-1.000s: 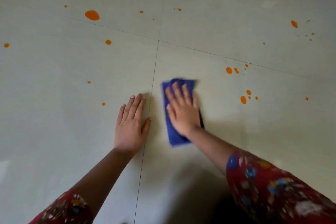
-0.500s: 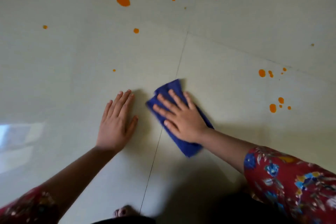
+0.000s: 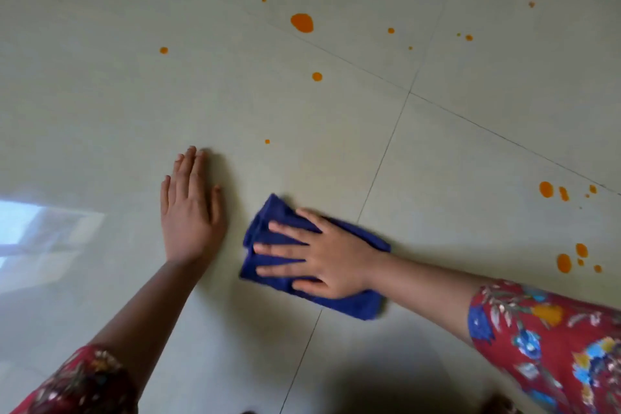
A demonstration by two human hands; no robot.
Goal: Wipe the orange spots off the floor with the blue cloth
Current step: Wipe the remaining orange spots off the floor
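Right hand (image 3: 332, 259) presses the cloth (image 3: 268, 213), fingers spread; left hand (image 3: 191, 212) lies flat on the floor (image 3: 100, 111). Push firmly, evenly toward the far spots (image 3: 301, 23).

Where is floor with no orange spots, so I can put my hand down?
Bare: the pale tile floor between both forearms, nearer than the dark blue cloth; also left of the flat left hand. Crowded: the big orange spots far ahead, and the orange cluster right of the right hand.

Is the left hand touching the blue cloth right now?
Apart. The head view shows a strip of bare floor between the left hand and the blue cloth; only the right hand presses on the cloth.
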